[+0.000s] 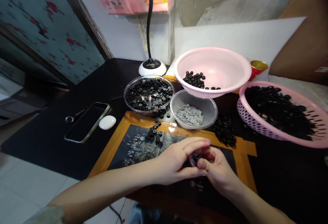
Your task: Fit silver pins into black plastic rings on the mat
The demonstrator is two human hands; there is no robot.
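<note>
My left hand [176, 160] and my right hand [217, 167] meet over the taped mat [118, 148]. Between them is a small round black part [196, 157], partly covered by my fingers. The right thumb and fingers are closed on it, while the left fingers curve around from the other side, touching the right hand. Whether the left fingers also grip the part is hard to see. Loose black washer-like discs [155, 133] lie left of the hands. Beyond them, a clear bowl [215, 106] holds many small silver metal pins [189, 115]. A pile of black rings [225, 130] lies to its right.
A clear dish [125, 97] of black discs stands behind the mat. A pink basin [230, 63] holds some black parts; a pink basket [258, 126] is full of black rings. A phone [87, 123], white oval object [107, 122] and lamp base [152, 67] are at left.
</note>
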